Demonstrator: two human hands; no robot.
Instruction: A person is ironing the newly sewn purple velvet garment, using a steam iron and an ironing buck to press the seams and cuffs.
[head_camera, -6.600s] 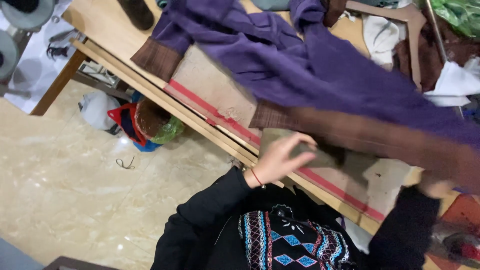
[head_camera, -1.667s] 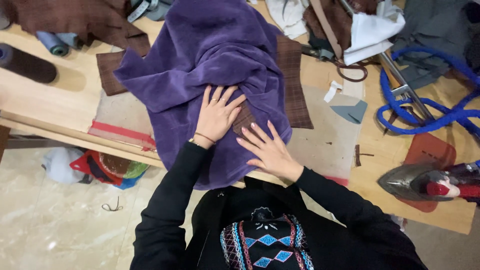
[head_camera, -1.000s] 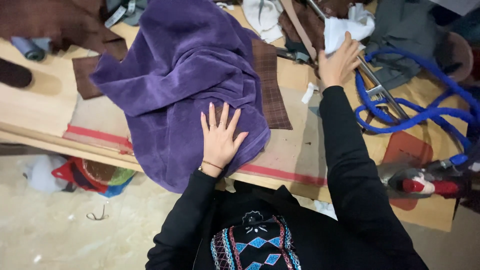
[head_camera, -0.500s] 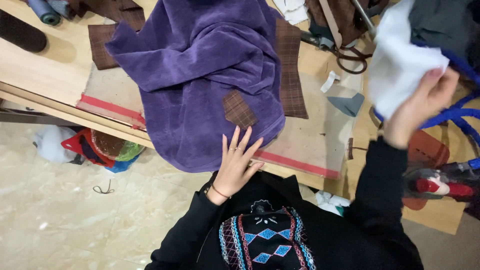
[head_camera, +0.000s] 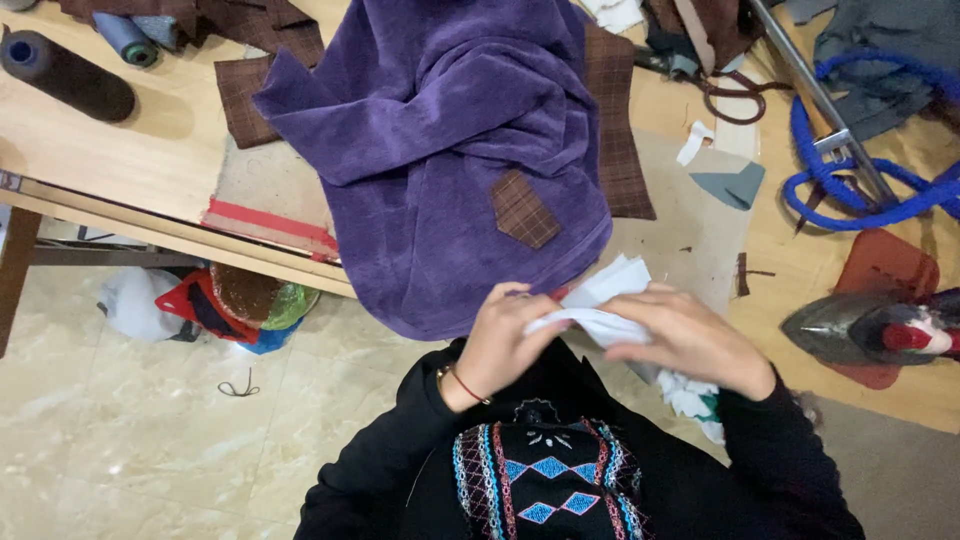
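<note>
Both hands — left (head_camera: 505, 335), right (head_camera: 690, 335) — grip white cloth (head_camera: 600, 305) between them.

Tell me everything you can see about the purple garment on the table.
The purple garment is a soft, ribbed, corduroy-like piece lying crumpled and folded over itself on the wooden table. A small brown plaid patch sits on its lower right part, and wider brown plaid trim shows along its right edge and at a cuff on the left. Its lower edge hangs over the table's near edge. Neither hand clearly touches it; the left hand and right hand hold white cloth just below it.
</note>
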